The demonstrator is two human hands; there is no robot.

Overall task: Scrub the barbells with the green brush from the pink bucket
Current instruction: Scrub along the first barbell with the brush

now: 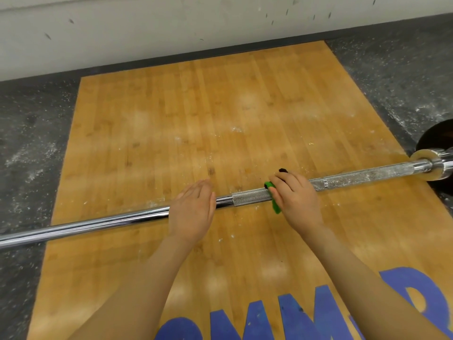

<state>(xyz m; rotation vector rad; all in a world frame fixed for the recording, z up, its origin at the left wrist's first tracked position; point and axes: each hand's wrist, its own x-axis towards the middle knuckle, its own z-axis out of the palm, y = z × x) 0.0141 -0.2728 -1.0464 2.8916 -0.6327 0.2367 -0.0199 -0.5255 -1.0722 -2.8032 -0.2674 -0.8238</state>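
Observation:
A long steel barbell (247, 197) runs across the wooden platform from lower left to upper right. Its right part is coated in white chalk. My left hand (192, 212) rests flat on the smooth shaft with straight fingers. My right hand (297, 200) grips the green brush (274, 200), which lies across the knurled section of the bar. Only the brush's green edge and a dark tip beyond my fingers show. The pink bucket is out of view.
The wooden platform (220, 114) carries chalk dust and blue lettering near me. Dark speckled rubber flooring (29, 133) lies on both sides. A black weight plate (438, 138) sits on the bar's right sleeve. A white wall stands at the back.

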